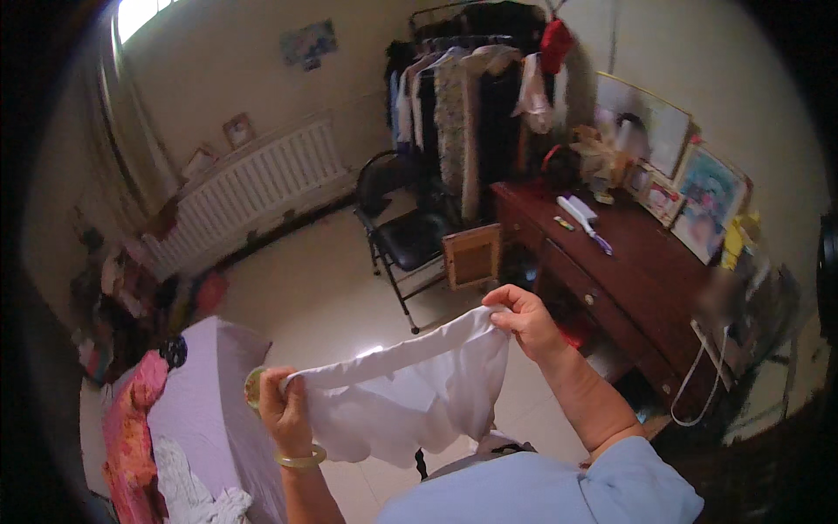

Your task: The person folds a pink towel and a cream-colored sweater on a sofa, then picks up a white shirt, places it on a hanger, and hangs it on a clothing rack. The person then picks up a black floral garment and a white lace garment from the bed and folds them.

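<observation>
A thin white cloth with a wide folded band along its top edge, perhaps a garment, hangs stretched in front of my body. My left hand pinches one end of the band, and a pale bangle circles that wrist. Just beside those fingers shows a round greenish item; what it is and whether I hold it, I cannot tell. The band's other end is gripped between the thumb and fingers of my right hand, which is higher in the view. The cloth's lower part drops in loose folds towards my blue shirt.
At left stands a bed with a lilac sheet, bearing pink-orange clothing and white cloth. A black folding chair is ahead, near a clothes rack. The dark red desk at right holds framed pictures. A radiator lines the wall.
</observation>
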A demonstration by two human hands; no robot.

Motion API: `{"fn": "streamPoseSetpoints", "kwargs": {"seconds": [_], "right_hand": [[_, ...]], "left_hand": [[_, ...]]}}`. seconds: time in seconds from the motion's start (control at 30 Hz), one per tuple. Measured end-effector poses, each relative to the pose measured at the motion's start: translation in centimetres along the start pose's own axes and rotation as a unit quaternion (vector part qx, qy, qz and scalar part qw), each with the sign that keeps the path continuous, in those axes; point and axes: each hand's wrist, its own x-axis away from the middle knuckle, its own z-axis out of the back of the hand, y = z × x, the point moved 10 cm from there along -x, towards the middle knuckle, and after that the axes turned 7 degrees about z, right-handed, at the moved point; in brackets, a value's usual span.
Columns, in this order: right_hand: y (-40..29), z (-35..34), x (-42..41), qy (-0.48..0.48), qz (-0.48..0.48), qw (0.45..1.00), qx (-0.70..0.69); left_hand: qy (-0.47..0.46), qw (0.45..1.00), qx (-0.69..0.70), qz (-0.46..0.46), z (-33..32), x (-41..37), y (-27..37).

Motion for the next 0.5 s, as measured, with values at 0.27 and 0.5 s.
{"fn": "streamPoseSetpoints", "kwargs": {"seconds": [0.27,0.5], "right_hand": [[9.0,-0.9,-16.1,-0.135,-0.08,0.988,0.011],[14.6,-4.4,-28.3,-0.248,-0.124,0.959,0.052]], "left_hand": [[-0.001,1.0,-0.018,-0.02,-3.1,-11.7,-3.2],[0.017,0.999,0.034,-0.016,-5.7,-21.0,-5.2]]}}
